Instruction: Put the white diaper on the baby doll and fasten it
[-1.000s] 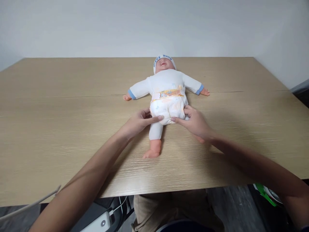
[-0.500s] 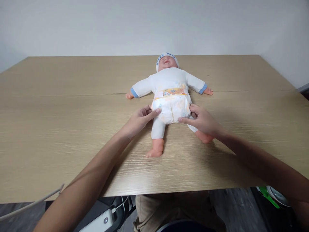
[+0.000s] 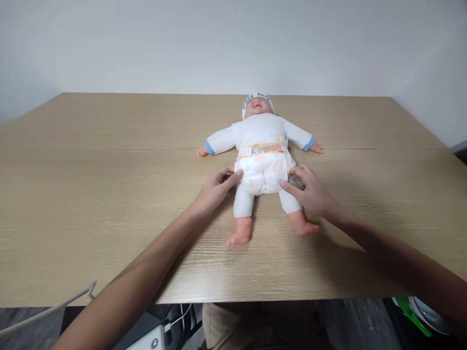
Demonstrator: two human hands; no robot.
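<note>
A baby doll (image 3: 260, 125) in a white suit with blue cuffs and a lettered cap lies on its back, head away from me. Round its waist and hips sits a white diaper (image 3: 264, 172) with an orange printed band. My left hand (image 3: 219, 187) grips the diaper's left edge at the hip, its thumb lying on the front. On the opposite side, my right hand (image 3: 310, 192) grips the leg edge between thumb and fingers. Some fingertips of both hands are hidden behind the diaper.
The doll rests on a wide wooden table (image 3: 109, 194) against a pale wall (image 3: 219, 43). A white cable (image 3: 47, 313) crosses the near left corner. Below the near edge are a white power bank-like box (image 3: 149, 340) and a green-rimmed object (image 3: 412, 316).
The view has shifted, so doll and table appear slightly lower. My right hand has moved a little up along the diaper's edge, and the doll's right-side leg shows more fully.
</note>
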